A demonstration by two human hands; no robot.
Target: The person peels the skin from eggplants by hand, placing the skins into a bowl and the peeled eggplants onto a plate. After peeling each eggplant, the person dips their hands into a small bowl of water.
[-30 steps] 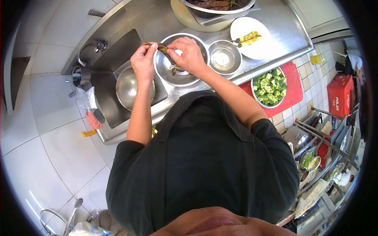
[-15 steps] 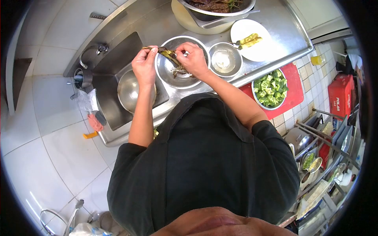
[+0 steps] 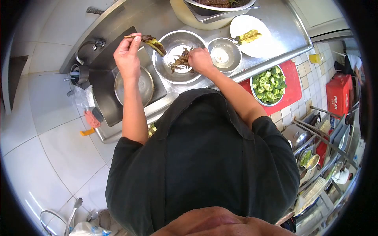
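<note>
My left hand (image 3: 128, 59) pinches a long charred eggplant (image 3: 154, 44) by its stem end, holding it over the left side of a wide metal bowl (image 3: 158, 67). The eggplant has patches of yellow-green flesh and dark skin. Inside that bowl, my right hand (image 3: 201, 61) is closed at a heap of brown peeled skin (image 3: 180, 63); its fingertips are partly hidden. A smaller metal bowl (image 3: 229, 65) stands just right of the wide one. Beyond it, a white plate (image 3: 256, 47) bears peeled yellowish eggplant (image 3: 249, 37) with dark stems.
At left, a metal pan (image 3: 145, 86) lies in the sink (image 3: 112, 84), below a faucet (image 3: 98, 44). A large bowl of dark charred eggplants (image 3: 218, 3) stands at the back. Broccoli (image 3: 269, 86) fills a bowl on a red board (image 3: 293, 84). A shelf rack (image 3: 323, 135) stands right.
My left hand has moved left and up with the eggplant, away from my right hand. My right hand has gone down into the wide bowl, at the peeled skin.
</note>
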